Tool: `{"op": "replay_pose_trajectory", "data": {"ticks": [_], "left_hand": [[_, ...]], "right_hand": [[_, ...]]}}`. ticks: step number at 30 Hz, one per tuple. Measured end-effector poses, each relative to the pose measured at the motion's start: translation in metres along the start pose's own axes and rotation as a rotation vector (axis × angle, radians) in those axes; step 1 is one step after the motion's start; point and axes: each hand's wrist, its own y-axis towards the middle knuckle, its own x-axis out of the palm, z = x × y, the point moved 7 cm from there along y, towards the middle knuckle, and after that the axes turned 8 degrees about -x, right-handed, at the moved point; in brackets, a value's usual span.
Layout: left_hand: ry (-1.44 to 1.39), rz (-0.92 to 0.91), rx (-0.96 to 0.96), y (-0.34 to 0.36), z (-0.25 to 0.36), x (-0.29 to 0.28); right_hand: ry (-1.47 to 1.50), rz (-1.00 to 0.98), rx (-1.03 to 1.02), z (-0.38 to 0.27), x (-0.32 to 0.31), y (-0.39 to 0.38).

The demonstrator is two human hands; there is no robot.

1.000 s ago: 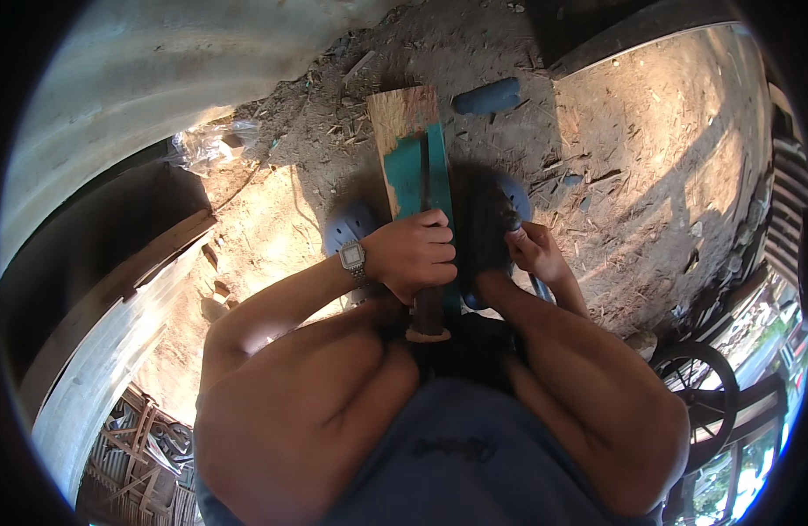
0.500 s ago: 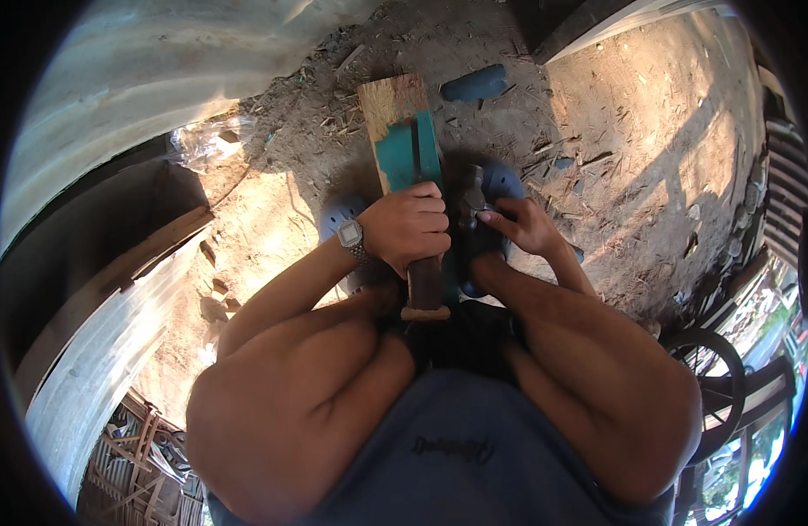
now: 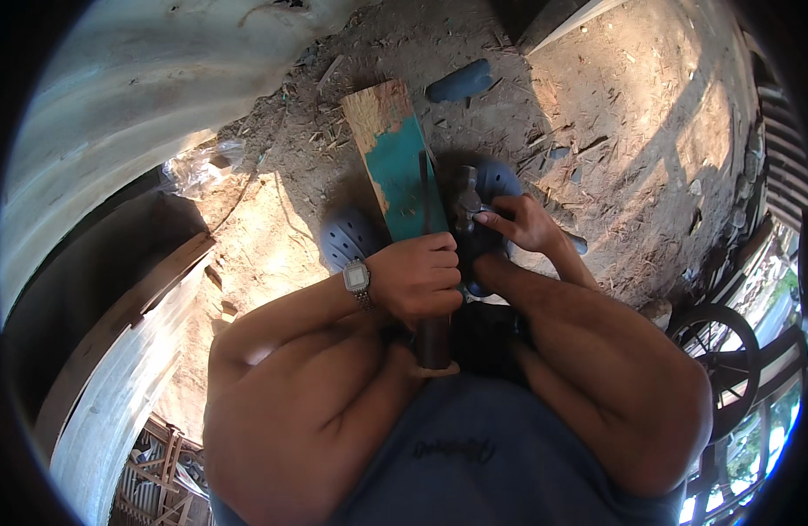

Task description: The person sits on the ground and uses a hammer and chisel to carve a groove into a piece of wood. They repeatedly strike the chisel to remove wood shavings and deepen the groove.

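Observation:
My left hand, with a watch on its wrist, is closed round the dark brown handle of a bladed tool. Its pale, flared end lies close to my shirt. The tool's narrow dark blade points away from me over a teal-painted board, whose far end shows bare, rough wood. Whether the blade touches the board I cannot tell. To the right, my right hand grips a metal hammer close to its head, above my right foot. Most of the hammer's handle is hidden.
My feet, in blue-grey clogs, stand on either side of the board. A dark flat piece lies beyond on the dirt ground, among wood chips. Metal sheeting curves along the left; a spoked wheel stands at right.
My left hand has drawn the bladed tool back toward my body, exposing more of the teal board. My right hand keeps its hold on the hammer. The view has shifted slightly.

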Motion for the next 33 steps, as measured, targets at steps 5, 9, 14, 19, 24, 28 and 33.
{"op": "replay_pose_trajectory", "data": {"ticks": [5,9,14,19,24,28,33], "left_hand": [[0.042,0.044,-0.101,-0.004,-0.057,-0.020],[-0.002,0.098,-0.047,0.007,-0.036,-0.022],[-0.025,0.097,-0.117,0.001,-0.047,-0.018],[-0.104,0.196,-0.125,0.012,-0.050,-0.038],[-0.165,0.139,-0.133,0.009,-0.030,-0.022],[-0.155,0.150,-0.168,0.002,-0.034,-0.024],[-0.150,0.228,-0.138,0.002,-0.038,-0.023]], "right_hand": [[0.030,0.015,-0.021,-0.001,0.000,-0.001],[0.053,-0.015,-0.014,-0.001,-0.001,0.002],[0.019,-0.035,-0.036,0.006,0.002,0.002],[0.056,-0.036,-0.006,0.003,0.000,0.000],[-0.013,-0.172,0.135,-0.012,-0.007,-0.002],[-0.169,-0.333,0.193,-0.041,-0.032,-0.005],[-0.475,-0.602,0.282,-0.129,-0.090,-0.035]]}}
